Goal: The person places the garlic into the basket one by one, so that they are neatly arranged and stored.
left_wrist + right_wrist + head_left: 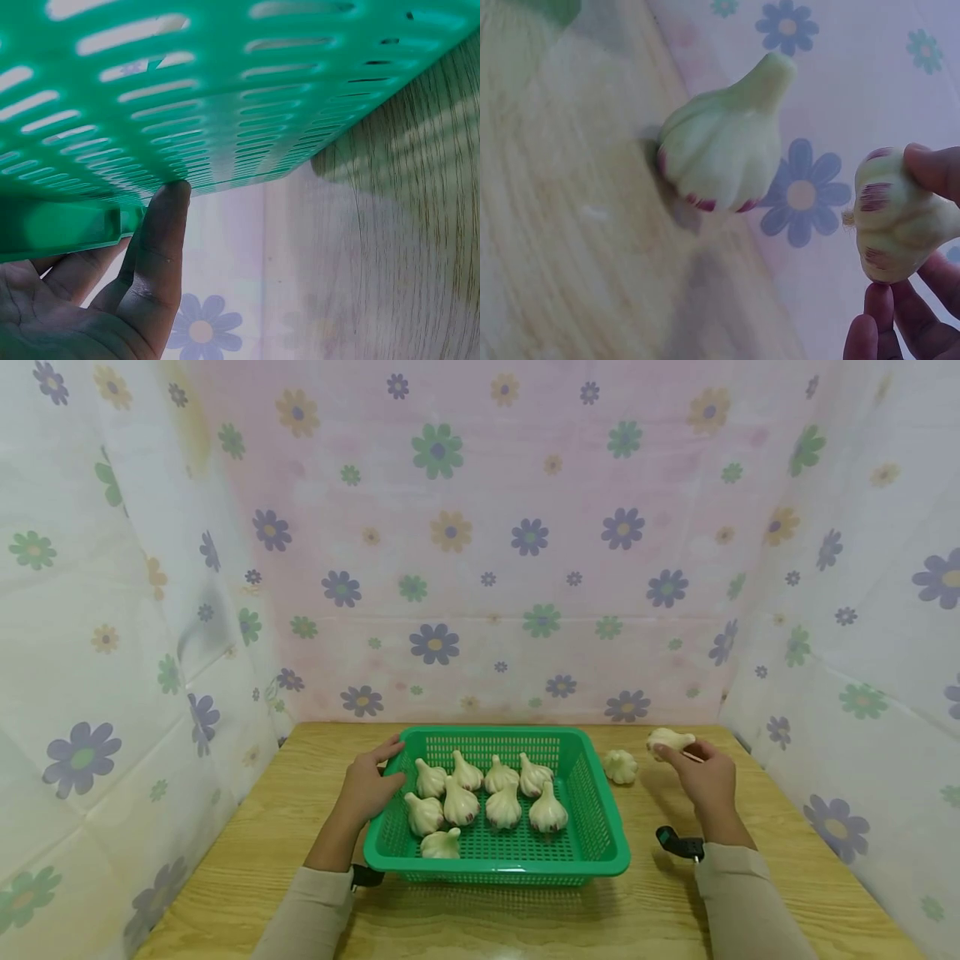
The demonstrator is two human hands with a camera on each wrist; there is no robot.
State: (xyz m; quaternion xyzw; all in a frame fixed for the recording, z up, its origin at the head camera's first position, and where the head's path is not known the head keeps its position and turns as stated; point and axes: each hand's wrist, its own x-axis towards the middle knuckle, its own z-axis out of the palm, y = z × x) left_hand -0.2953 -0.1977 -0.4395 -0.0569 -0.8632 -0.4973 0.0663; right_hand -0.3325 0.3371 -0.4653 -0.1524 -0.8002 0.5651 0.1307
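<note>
My right hand (708,775) pinches a garlic bulb (670,742) by thumb and fingertips, above the table's right side. In the right wrist view, that bulb shows purple streaks and a small root tuft. Another garlic bulb (724,142) stands on the table, just right of the green plastic basket (495,865). My left hand (369,787) grips the basket's left rim; the left wrist view shows fingers (163,247) against its slotted outer wall. Several garlic bulbs (504,806) sit in the basket, mostly toward its left and middle, stems mostly upward.
The basket stands on a wood-grain table (300,827). A flowered cloth (487,543) hangs behind the table and along both sides. Each wrist carries a black camera mount, such as the right camera (678,843).
</note>
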